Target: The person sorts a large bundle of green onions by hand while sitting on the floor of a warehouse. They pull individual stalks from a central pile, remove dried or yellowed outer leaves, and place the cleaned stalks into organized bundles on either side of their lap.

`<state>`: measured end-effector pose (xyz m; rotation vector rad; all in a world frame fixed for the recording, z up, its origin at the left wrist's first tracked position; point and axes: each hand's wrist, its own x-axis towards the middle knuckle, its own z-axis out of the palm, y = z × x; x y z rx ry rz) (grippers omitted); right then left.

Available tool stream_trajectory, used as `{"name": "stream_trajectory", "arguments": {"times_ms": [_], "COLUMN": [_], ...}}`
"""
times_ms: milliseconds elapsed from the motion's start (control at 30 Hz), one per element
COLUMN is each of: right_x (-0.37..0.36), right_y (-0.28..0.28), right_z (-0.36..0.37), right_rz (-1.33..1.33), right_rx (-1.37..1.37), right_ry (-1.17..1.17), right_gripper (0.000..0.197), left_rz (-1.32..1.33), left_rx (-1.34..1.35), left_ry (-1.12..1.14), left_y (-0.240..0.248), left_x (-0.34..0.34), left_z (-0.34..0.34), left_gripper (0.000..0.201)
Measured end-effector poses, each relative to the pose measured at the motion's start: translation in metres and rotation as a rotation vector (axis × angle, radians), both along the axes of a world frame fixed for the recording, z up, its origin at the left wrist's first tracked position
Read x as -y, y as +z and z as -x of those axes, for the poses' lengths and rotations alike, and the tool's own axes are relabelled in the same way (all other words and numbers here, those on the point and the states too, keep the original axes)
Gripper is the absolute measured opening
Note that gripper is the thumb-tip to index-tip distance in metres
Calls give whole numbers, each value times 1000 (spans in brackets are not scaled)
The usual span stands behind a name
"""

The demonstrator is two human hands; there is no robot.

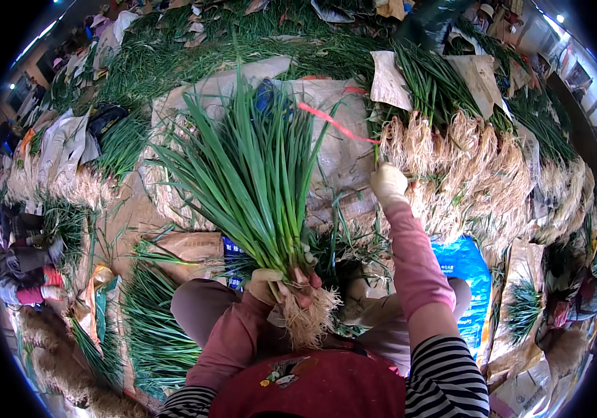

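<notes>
My left hand [265, 287], in a pale glove, is closed round a big bunch of green onions [260, 181] just above its reddish bulbs. The leaves fan up and to the left, and the pale roots [305, 317] hang over my lap. My right hand [389, 182], also gloved, reaches forward beside a heap of rooty onions [459, 150]. Its fingers are curled, and what they hold, if anything, is hidden. A thin red strip [337, 124] stretches from behind the bunch to a spot just above that hand.
Pale sacking [337, 160] lies in front of me. Loose green onions [159, 327] are piled at my left, and a blue plastic bag [466, 268] lies by my right knee. More onions cover the far floor [173, 56]. Another person's red-cuffed arm [37, 292] shows at the left.
</notes>
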<state>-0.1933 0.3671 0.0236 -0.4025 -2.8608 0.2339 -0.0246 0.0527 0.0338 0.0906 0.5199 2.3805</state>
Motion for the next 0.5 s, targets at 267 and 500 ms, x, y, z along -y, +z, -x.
{"name": "stream_trajectory", "arguments": {"times_ms": [267,500], "right_x": [100,120], "right_y": [16,42], "right_z": [-191,-143], "right_rz": [1298,1383], "right_rx": [390,332], "right_ry": [632,157], "right_gripper": [21,33], "left_rz": [147,195], "left_rx": [-87,-62], "left_ry": [1,-11], "left_y": [2,-2], "left_x": [8,8], "left_z": [0,-4], "left_gripper": [82,81]}}
